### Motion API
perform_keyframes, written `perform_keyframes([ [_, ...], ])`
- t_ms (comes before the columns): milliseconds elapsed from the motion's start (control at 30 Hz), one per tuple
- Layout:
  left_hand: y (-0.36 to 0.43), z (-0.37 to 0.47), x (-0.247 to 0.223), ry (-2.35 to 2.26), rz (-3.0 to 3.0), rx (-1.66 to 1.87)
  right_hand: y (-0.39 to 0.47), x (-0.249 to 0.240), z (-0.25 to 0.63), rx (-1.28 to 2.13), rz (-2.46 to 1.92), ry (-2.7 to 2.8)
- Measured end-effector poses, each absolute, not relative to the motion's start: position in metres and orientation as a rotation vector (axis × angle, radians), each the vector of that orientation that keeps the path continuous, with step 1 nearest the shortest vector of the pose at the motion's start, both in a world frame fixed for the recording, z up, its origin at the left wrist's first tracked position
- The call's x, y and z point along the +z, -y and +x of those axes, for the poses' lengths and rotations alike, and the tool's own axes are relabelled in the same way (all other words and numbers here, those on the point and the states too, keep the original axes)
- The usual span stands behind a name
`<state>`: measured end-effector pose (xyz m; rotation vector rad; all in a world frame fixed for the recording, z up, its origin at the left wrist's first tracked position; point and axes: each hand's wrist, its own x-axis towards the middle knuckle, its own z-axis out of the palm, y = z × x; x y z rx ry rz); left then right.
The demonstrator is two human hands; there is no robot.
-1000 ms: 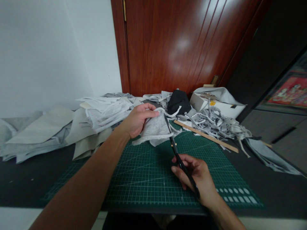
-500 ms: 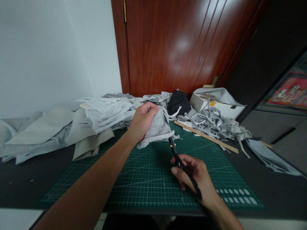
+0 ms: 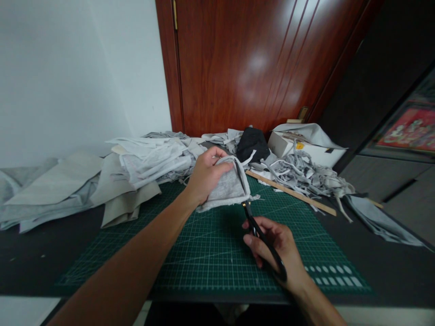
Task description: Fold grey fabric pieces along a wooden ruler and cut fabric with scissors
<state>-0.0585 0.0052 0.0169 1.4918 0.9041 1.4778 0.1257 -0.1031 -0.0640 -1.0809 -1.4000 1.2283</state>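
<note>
A small grey fabric pouch (image 3: 228, 184) with light piped edges is pinched at its upper left by my left hand (image 3: 210, 174), held above the cutting mat. My right hand (image 3: 273, 244) grips black-handled scissors (image 3: 263, 237), fingers in the handles. The blades point up and away from me, and their tips are at the pouch's lower right corner, where frayed threads stick out. Part of the blades is hidden behind the fabric.
A green cutting mat (image 3: 204, 262) covers the table's middle. Fabric pieces (image 3: 54, 185) are heaped at left. Behind lie a black cloth item (image 3: 253, 144) and a white box (image 3: 309, 145). Grey strips (image 3: 302, 174) and a wooden ruler (image 3: 292, 192) are at right.
My left hand has shifted slightly right and turned the pouch, so its piped edge faces me more. The scissors have stayed close to the same corner.
</note>
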Motion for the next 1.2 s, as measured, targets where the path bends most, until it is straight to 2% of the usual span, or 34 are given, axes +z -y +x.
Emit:
perform_keyframes([
  [200,-0.012,-0.055,0.012,-0.893,1.669,1.745,0.103,-0.065,0.125,1.228,-1.074,1.415],
  [367,-0.009,-0.055,0.014,-0.893,1.835,1.832,0.103,-0.066,0.125,1.230,-1.076,1.408],
  [633,-0.013,-0.060,0.014,-1.061,1.917,1.767,0.103,-0.065,0.125,1.233,-1.082,1.407],
  [867,-0.020,-0.065,0.010,-0.978,1.722,1.602,0.103,-0.064,0.125,1.241,-1.093,1.415],
  [1033,-0.023,-0.067,0.008,-1.066,1.740,1.596,0.103,-0.064,0.125,1.236,-1.107,1.427],
  [1200,-0.020,-0.066,0.010,-0.914,1.581,1.585,0.105,-0.063,0.125,1.226,-1.102,1.430],
])
